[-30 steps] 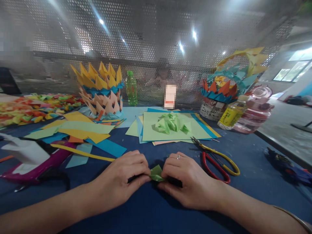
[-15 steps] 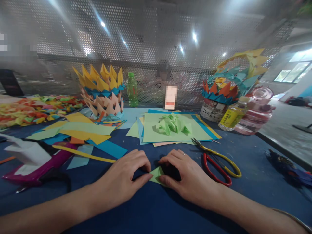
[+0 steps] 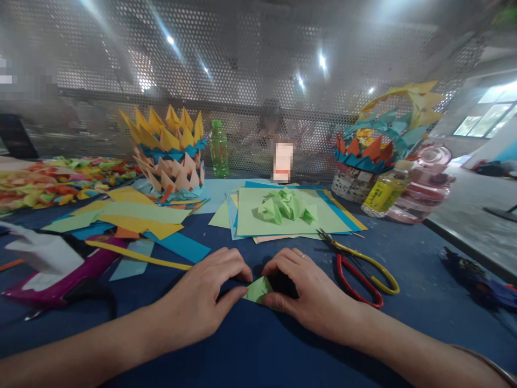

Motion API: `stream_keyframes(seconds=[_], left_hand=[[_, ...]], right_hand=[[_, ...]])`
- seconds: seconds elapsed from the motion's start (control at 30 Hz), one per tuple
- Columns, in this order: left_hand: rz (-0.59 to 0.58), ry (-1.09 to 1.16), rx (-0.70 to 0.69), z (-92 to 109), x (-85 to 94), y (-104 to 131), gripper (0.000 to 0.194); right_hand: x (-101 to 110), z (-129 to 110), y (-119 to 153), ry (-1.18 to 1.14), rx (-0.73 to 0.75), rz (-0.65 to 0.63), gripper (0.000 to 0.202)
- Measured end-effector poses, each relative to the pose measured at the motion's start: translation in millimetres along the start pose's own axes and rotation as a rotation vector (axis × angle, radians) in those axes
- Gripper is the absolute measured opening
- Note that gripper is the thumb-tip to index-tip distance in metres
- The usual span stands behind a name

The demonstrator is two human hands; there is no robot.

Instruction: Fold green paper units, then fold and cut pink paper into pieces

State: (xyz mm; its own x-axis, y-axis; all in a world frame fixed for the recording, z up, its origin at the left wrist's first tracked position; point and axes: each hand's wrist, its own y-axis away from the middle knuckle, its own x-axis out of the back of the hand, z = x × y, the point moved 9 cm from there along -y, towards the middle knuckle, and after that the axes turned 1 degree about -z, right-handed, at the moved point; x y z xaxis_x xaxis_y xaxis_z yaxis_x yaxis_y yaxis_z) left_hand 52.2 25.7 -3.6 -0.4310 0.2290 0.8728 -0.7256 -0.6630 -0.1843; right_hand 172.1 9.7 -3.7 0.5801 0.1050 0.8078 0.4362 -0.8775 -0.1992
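Between my two hands a small piece of light green folded paper rests on the dark blue tabletop. My left hand has its thumb and fingertips at the paper's left corner. My right hand, with a ring on one finger, pinches the right side, and its thumb presses on the lower edge. Just beyond the hands, several folded light green paper pieces lie in a heap on a stack of coloured sheets. Scissors with one red and one yellow handle lie right of my right hand, their blades open.
To the left are paper strips, a purple glue gun and a heap of folded scraps. Behind stand a yellow and peach paper crown stack and a green bottle. A yellow-labelled bottle and pink bottle stand right.
My left thumb and fingertips have shifted slightly left along the folded green paper, so more of its surface shows. My right hand has barely moved.
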Motion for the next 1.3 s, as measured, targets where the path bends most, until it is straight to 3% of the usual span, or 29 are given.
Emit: stream_keyframes(seconds=[0.13,0.3,0.47,0.6,0.8,1.03,1.3], left_hand=[[0.003,0.056,0.000,3,3.6,1,0.017],[-0.018,0.124,-0.072,10,1.8,1,0.008],[0.079,0.118,-0.087,11,12.0,2,0.015],[0.112,0.088,-0.073,9,16.0,3,0.017],[0.135,0.017,-0.047,4,17.5,3,0.018],[0.143,-0.067,-0.045,0,16.7,4,0.032],[0.072,0.095,0.005,3,17.9,3,0.011]], right_hand=[[0,-2,1,-0.069,-0.018,0.014,0.017],[3,-7,4,-0.126,0.019,0.062,0.019],[5,-5,4,-0.150,0.035,0.087,0.026],[4,-7,2,-0.148,0.061,0.071,0.004],[11,-3,2,-0.155,0.044,0.152,0.007],[13,5,0,-0.147,-0.031,0.170,0.010],[11,2,1,-0.144,-0.005,0.140,0.008]])
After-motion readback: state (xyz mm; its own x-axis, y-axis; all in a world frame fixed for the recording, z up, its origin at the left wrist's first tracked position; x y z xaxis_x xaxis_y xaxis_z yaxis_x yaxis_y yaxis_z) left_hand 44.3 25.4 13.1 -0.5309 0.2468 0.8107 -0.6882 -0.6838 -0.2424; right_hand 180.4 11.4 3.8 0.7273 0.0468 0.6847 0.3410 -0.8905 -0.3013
